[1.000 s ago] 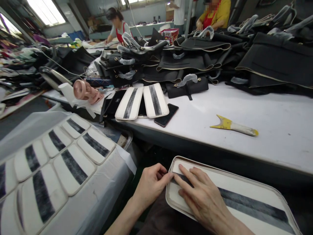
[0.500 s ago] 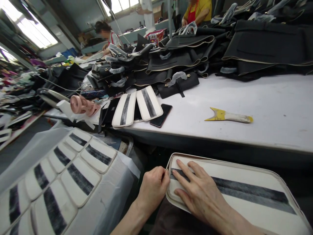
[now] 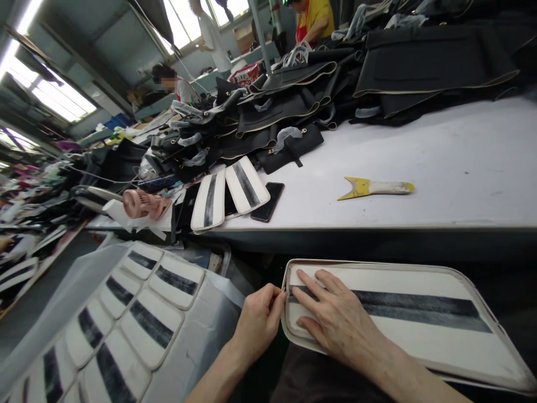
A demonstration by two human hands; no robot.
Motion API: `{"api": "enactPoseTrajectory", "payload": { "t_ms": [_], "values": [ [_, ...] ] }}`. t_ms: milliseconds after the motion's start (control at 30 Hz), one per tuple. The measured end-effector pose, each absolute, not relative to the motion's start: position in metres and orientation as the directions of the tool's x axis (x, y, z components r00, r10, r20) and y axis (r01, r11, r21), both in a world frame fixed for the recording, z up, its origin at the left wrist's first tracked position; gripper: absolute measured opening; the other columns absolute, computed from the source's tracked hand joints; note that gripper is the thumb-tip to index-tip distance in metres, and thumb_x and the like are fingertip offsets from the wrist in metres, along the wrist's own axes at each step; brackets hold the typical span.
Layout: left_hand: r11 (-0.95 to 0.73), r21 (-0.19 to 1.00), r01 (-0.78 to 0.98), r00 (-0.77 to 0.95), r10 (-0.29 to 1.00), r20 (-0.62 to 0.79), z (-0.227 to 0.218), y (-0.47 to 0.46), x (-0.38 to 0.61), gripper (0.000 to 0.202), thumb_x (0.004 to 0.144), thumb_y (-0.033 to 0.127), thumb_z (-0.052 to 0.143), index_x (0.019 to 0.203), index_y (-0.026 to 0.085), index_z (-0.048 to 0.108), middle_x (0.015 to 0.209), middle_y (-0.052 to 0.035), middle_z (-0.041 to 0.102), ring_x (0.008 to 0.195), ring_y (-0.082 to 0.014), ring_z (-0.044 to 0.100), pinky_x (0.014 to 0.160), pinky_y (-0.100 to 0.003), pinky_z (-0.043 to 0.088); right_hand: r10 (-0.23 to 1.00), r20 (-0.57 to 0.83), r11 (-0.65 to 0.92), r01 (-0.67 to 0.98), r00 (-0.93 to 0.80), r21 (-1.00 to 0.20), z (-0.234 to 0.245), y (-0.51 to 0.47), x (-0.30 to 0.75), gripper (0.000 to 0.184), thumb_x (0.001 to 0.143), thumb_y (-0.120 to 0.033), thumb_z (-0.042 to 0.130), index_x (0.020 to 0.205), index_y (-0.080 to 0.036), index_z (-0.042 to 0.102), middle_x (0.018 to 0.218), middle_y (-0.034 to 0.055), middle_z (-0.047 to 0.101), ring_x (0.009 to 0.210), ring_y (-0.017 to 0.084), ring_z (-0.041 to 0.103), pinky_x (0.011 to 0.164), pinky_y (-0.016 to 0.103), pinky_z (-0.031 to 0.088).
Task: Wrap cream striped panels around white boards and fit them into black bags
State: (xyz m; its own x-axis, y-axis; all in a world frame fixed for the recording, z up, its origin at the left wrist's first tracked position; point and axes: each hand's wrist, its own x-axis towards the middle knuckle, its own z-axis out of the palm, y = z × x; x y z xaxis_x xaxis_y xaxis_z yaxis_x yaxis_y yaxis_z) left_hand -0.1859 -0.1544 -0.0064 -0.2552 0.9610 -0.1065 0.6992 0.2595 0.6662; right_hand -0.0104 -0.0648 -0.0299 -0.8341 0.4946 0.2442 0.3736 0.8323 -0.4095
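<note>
A long white panel (image 3: 423, 280) with rounded corners, a raised rim and a dark stripe along its middle lies across my lap at lower right. My right hand (image 3: 333, 313) rests flat on its left end, fingers spread over the stripe. At the panel's left edge, my left hand (image 3: 262, 313) is closed in a pinch on the rim, thumb against the forefinger. The exact bit of edge between those fingertips is hidden.
Smaller striped white panels (image 3: 153, 322) lie in rows on a covered surface at lower left. On the white table (image 3: 453, 162) are a yellow forked tool (image 3: 356, 187), a phone (image 3: 268, 202), a pink fan (image 3: 145, 204) and piled black bag pieces (image 3: 419, 61). Co-workers are behind.
The camera view has tilted and shifted, so the table things appear further left. Both hands keep the same hold on the panel. Another person has come into view at the back.
</note>
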Motion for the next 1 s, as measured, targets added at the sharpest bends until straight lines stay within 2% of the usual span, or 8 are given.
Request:
{"api": "enactPoseTrajectory", "payload": {
  "t_ms": [100, 267, 433, 600, 1000],
  "values": [
    [0.234, 0.65, 0.723, -0.192, 0.972, -0.136, -0.0051, -0.1543, -0.1895, 0.018, 0.095, 0.033, 0.049, 0.085, 0.019, 0.056, 0.076, -0.0018, 0.064, 0.069, -0.0151, 0.061, 0.065, -0.025, 0.042, 0.498, 0.265, 0.831, 0.367, -0.826, -0.417, -0.03, -0.0642, -0.0105, 0.044, 0.083, -0.039, 0.069, 0.122, -0.023, 0.058, 0.139, 0.0077, 0.051, 0.118, 0.03, 0.047, 0.108, 0.049, 0.037],
    [0.243, 0.631, 0.736, -0.179, 0.97, -0.164, -0.0054, -0.1492, -0.191, 0.013, 0.09, 0.029, 0.054, 0.081, 0.019, 0.055, 0.063, 0.0019, 0.059, 0.057, -0.0125, 0.057, 0.057, -0.023, 0.04, 0.533, 0.269, 0.808, 0.388, -0.802, -0.443, -0.0302, -0.0602, -0.0099, 0.077, 0.073, -0.041, 0.079, 0.136, -0.009, 0.046, 0.122, 0.0101, 0.061, 0.11, 0.03, 0.049, 0.098, 0.044, 0.046],
    [0.242, 0.635, 0.733, -0.206, 0.97, -0.133, -0.0073, -0.1484, -0.1887, 0.012, 0.088, 0.022, 0.051, 0.076, 0.019, 0.054, 0.059, 0.0027, 0.056, 0.052, -0.0109, 0.053, 0.052, -0.021, 0.036, 0.537, 0.267, 0.799, 0.381, -0.8, -0.465, -0.0322, -0.0599, -0.0089, 0.077, 0.072, -0.04, 0.08, 0.137, -0.012, 0.047, 0.13, 0.0068, 0.059, 0.114, 0.03, 0.047, 0.101, 0.044, 0.045],
    [0.227, 0.605, 0.763, -0.185, 0.974, -0.132, -0.0064, -0.1511, -0.1874, 0.014, 0.091, 0.022, 0.047, 0.08, 0.019, 0.054, 0.066, 0.0002, 0.06, 0.057, -0.0122, 0.056, 0.056, -0.022, 0.038, 0.541, 0.26, 0.792, 0.381, -0.8, -0.478, -0.0343, -0.0617, -0.0092, 0.065, 0.076, -0.04, 0.077, 0.133, -0.019, 0.053, 0.137, 0.003, 0.055, 0.117, 0.029, 0.046, 0.104, 0.046, 0.042],
    [-0.038, 0.292, 0.956, 0.09, 0.982, -0.165, -0.0076, -0.1454, -0.1841, 0.019, 0.092, 0.013, 0.035, 0.08, 0.019, 0.048, 0.074, -0.0039, 0.058, 0.066, -0.0183, 0.057, 0.059, -0.029, 0.037, 0.558, 0.239, 0.767, 0.384, -0.794, -0.513, -0.0383, -0.0616, -0.0087, 0.066, 0.076, -0.045, 0.076, 0.132, -0.018, 0.055, 0.137, 0.0029, 0.056, 0.118, 0.031, 0.045, 0.104, 0.046, 0.041]
  ]
}}
